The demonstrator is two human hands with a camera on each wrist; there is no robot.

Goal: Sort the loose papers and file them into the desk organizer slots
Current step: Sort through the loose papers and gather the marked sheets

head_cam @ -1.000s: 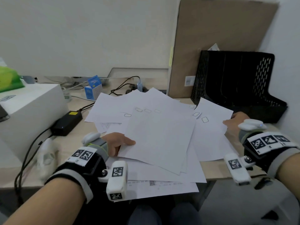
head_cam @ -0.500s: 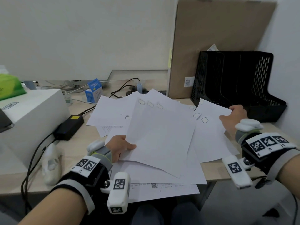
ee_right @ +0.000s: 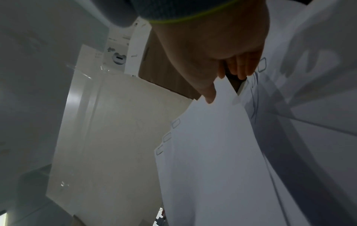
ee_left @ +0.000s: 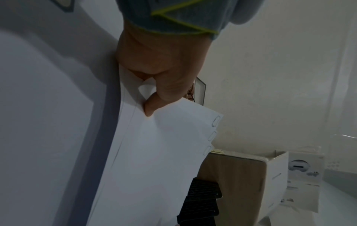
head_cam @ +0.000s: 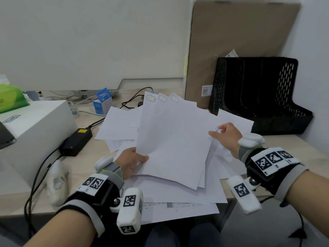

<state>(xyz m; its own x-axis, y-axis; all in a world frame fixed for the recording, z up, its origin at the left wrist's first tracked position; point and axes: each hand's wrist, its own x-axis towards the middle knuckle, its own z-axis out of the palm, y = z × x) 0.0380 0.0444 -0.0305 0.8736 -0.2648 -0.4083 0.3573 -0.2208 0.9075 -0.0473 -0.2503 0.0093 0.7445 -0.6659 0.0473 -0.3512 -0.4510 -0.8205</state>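
My left hand (head_cam: 131, 161) pinches the lower left edge of a fan of three white sheets (head_cam: 174, 143), lifted off the desk; each carries a small white clip at its top. The left wrist view shows the thumb (ee_left: 152, 107) pressed onto those sheets (ee_left: 154, 152). My right hand (head_cam: 226, 134) is at their right edge. In the right wrist view its thumb (ee_right: 208, 97) lies on the corner of the sheets (ee_right: 208, 152), with the fingers behind. More loose papers (head_cam: 178, 193) are spread on the desk underneath. The black mesh organizer (head_cam: 258, 97) stands at the back right, its slots dark.
A tall cardboard box (head_cam: 240, 32) leans on the wall behind the organizer. A white box (head_cam: 35, 125), a black power adapter (head_cam: 76, 141) with cables, a small blue box (head_cam: 103, 102) and a green pack (head_cam: 10, 98) sit to the left. Papers overhang the desk's front edge.
My left hand has lifted the three clipped sheets higher and tilted them up. My right hand left the far right sheet and came left to the edge of the held sheets.
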